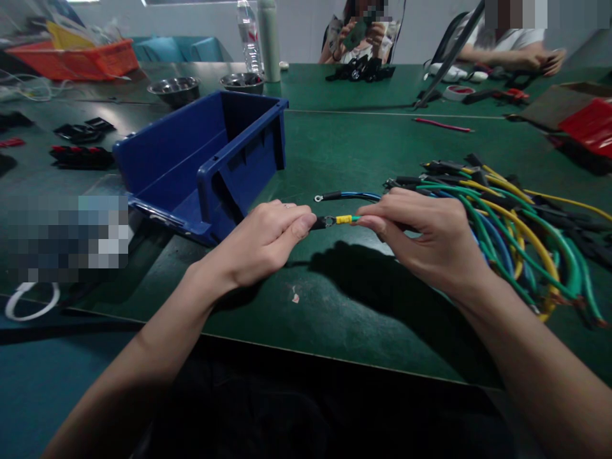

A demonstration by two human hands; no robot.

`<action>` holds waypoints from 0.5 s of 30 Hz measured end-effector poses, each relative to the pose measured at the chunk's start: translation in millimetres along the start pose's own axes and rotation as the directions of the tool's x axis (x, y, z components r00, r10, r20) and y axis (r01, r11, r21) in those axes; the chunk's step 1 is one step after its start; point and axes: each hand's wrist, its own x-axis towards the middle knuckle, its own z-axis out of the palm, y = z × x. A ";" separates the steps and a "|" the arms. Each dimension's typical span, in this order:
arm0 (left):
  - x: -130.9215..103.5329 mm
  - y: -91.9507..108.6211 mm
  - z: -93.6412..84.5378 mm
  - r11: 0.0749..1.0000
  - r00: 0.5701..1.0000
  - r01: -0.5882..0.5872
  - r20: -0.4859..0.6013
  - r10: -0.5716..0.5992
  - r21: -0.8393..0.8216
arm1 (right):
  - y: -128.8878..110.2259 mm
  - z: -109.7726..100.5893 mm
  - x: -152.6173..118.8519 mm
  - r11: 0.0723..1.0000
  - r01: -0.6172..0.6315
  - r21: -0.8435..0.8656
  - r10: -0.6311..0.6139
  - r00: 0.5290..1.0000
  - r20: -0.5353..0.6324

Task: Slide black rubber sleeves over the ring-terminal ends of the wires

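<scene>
In the middle of the head view, my left hand [280,239] is closed on a black cable end [316,222], thumb and forefinger pinching it. My right hand [414,226] pinches a green wire [355,218] that carries a yellow sleeve [343,219]. Between the two hands, a small metal terminal [329,221] joins the black part and the yellow sleeve in one line; its exact shape is hard to make out. Just behind, a blue cable [356,194] with a ring terminal lies on the table, partly hidden by my right hand.
A blue plastic bin [243,159] stands beyond my left hand. Green, yellow and blue cables [519,223] are heaped at the right. Farther back are metal bowls [174,91], a bottle [248,38], an orange basket [81,58], a red wire [442,125] and two people across the green table [329,146].
</scene>
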 end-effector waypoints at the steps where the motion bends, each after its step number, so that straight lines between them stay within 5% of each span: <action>1: 0.1 0.2 0.1 1.000 1.000 0.003 0.004 -0.003 -0.001 | 0.1 0.1 -0.1 1.000 0.003 -0.005 -0.003 1.000 0.002; 15: 1.3 3.1 4.4 0.993 0.998 0.058 0.017 -0.056 -0.105 | -1.8 4.4 0.0 0.985 0.121 -0.126 -0.123 0.992 -0.012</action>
